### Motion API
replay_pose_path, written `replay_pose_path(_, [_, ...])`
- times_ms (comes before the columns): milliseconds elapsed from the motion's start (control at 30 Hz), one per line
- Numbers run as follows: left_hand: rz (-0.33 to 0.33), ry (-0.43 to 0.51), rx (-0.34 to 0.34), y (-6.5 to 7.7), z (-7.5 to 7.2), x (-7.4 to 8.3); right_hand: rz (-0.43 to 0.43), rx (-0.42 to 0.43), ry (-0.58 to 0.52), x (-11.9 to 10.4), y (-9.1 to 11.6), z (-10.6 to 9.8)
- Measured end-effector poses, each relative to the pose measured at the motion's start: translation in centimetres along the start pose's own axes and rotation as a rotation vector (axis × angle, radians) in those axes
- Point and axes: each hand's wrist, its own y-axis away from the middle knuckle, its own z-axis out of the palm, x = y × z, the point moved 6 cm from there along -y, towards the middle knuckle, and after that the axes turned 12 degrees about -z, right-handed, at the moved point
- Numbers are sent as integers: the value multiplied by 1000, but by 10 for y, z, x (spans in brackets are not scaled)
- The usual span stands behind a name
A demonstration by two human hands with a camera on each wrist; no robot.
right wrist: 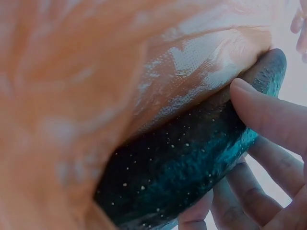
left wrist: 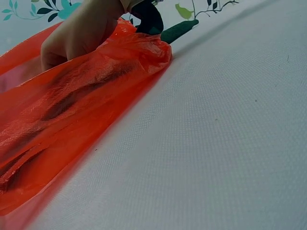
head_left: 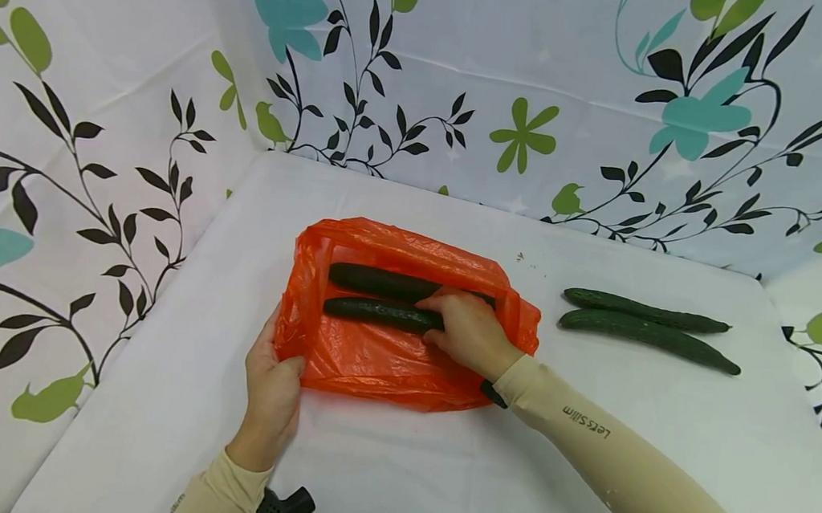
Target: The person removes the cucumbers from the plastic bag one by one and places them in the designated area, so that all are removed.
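Observation:
An orange-red plastic bag [head_left: 388, 367] lies on the white table with its mouth spread wide. Two dark green cucumbers are in it, side by side: the farther cucumber [head_left: 373, 280] and the nearer cucumber [head_left: 377, 313]. My right hand [head_left: 473, 334] reaches in over the bag's right side and grips the nearer one. In the right wrist view, thumb and fingers curl around this bumpy cucumber [right wrist: 177, 158], with bag film along its side. My left hand [head_left: 273, 391] holds the bag's left end, thumb in front and the other fingers mostly hidden behind the plastic.
Two more cucumbers lie together to the right of the bag, a thinner cucumber [head_left: 646, 310] behind a thicker cucumber [head_left: 651, 338]. The white tablecloth [head_left: 394, 473] covers the table. A patterned curtain [head_left: 455, 67] with leaves and flowers stands behind it and at both sides.

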Motion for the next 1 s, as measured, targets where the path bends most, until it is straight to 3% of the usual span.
replay_pose_path(367, [17, -6, -14, -1, -1, -1, -19, 21, -24, -2, 4, 0])
replay_pose_path(800, [38, 3, -21, -1, -3, -1, 23, 41, -244, 4, 12, -7])
replay_pose_path(1000, [39, 5, -22, -2, -3, -2, 3, 51, -308, 2, 15, -11])
